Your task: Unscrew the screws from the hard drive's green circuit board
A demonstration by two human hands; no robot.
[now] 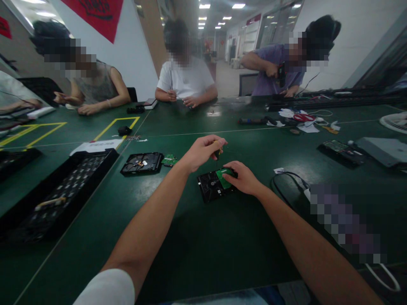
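A black hard drive [210, 186] with a green circuit board [224, 178] on it lies on the green table [203, 237] in front of me. My right hand [242, 178] rests on the drive's right end, fingers curled over the board. My left hand [203, 150] hovers just above and behind the drive, pinched shut on a small dark screwdriver [217, 154] that points down at the board.
A second black hard drive [142, 163] and a loose green board [169, 160] lie to the left. A long black tray [54, 195] runs along the left. A black cable [288, 186] curls at right. Three other people sit or stand at the far edge.
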